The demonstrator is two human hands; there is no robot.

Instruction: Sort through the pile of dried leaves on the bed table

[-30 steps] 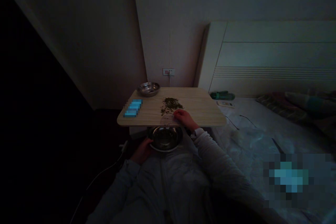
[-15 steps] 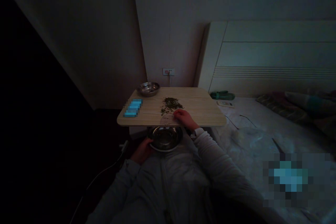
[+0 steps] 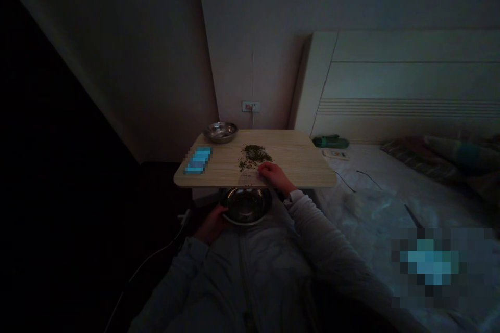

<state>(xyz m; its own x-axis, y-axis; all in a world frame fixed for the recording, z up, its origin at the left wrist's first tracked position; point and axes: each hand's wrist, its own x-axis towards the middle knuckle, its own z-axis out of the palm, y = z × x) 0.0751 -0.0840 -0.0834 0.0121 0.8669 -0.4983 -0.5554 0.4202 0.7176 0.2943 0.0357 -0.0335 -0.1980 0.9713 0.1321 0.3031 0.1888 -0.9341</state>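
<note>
- A metal bowl [image 3: 246, 212] is held by the left hand [image 3: 213, 223] at its left rim, below the near edge of the counter [image 3: 300, 151]. The thumb is laid over the rim; the other fingers are hidden, so how firmly they are curled cannot be told.
- A thin translucent sheet [image 3: 247, 178] is pinched in the right hand [image 3: 276, 177], the thumb and forefinger seemingly brought together on its right side, with no gap to be made out.
- The green bits [image 3: 255, 156] are spread loosely over the middle of the counter, thinning towards the near edge, where a few specks are seen by the sheet.
- The work in hand is judged to be the moving of bits with the sheet at the near edge. For this, the sheet is best held low and nearly flat, so that bits are not flicked aside.
- The bowl's mouth should be centred under the part of the edge being worked and brought close beneath it, as stray bits could otherwise be dropped.
- Small portions are best taken from the pile's near fringe, with short, slow strokes.
- The second bowl [image 3: 221, 139], at the far left corner, is well apart and can be left undisturbed.
</note>
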